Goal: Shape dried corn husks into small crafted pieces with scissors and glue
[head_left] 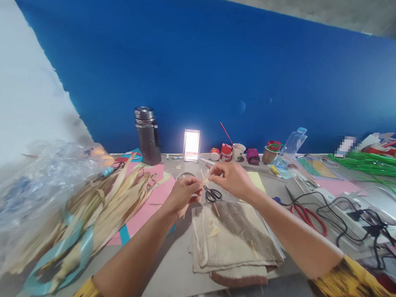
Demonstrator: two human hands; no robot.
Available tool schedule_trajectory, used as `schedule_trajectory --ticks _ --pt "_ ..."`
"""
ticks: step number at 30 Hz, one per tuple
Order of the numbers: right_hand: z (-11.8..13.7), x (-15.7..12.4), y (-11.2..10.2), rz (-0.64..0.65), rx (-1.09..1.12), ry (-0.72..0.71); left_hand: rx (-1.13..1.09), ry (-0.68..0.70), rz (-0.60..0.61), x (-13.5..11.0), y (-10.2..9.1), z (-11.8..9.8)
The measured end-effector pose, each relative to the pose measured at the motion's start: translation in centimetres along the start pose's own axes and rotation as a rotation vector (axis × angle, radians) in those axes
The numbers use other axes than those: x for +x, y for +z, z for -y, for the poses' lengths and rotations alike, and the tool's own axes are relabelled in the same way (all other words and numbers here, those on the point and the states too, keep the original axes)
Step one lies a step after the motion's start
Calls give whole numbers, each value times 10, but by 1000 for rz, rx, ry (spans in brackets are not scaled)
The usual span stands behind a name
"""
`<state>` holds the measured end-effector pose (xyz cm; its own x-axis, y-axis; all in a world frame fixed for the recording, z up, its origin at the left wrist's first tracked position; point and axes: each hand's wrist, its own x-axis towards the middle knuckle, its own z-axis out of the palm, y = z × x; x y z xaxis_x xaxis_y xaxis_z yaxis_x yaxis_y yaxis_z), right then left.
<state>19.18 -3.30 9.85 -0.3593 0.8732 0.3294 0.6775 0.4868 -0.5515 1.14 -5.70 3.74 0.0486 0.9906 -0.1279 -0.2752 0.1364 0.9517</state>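
My left hand [183, 196] is closed in a pinch above the middle of the table. Close by, my right hand [230, 178] pinches too, with its fingers pointing left. A thin pale strip [205, 176] spans the gap between the fingertips, and both hands seem to grip it; its ends are hidden. Just below lies a pair of scissors [213, 195] with black handles. A folded beige and brown towel [233, 238] lies nearer to me, with pale scraps on top. Dried corn husks [119, 201] are piled left of my left hand, over pink paper [150, 209].
Crumpled clear plastic [38, 208] fills the left side. A dark thermos [147, 136], red jars [226, 152], a paper cup [239, 151] and a tilted plastic bottle [291, 148] line the blue wall. Red-handled scissors [308, 217], a power strip with black cables [363, 213] and green stems [375, 164] lie right.
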Motion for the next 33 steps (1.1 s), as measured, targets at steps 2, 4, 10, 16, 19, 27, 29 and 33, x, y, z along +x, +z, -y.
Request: schedule_trajectory --ticks 2,4,10,16,19,27,29,33 --pt "-2 -6 3 -116 58 32 -73 60 -12 0 0 0" --pt "-4 -11 12 -141 193 80 -155 114 -14 1 1 0" --pt "-1 -13 50 -139 629 175 -325 130 40 -1 5 1" --pt "9 -12 56 -136 852 130 -363 68 156 -5 1 -1" --pt "9 -13 54 -105 893 110 -358 54 185 -3 -3 0" --pt "12 -18 48 8 1012 68 -306 44 299 0 -9 2" --pt "13 -20 46 42 1016 47 -286 37 324 1 -12 2" --pt "12 -23 44 99 957 27 -238 -2 381 2 -18 1"
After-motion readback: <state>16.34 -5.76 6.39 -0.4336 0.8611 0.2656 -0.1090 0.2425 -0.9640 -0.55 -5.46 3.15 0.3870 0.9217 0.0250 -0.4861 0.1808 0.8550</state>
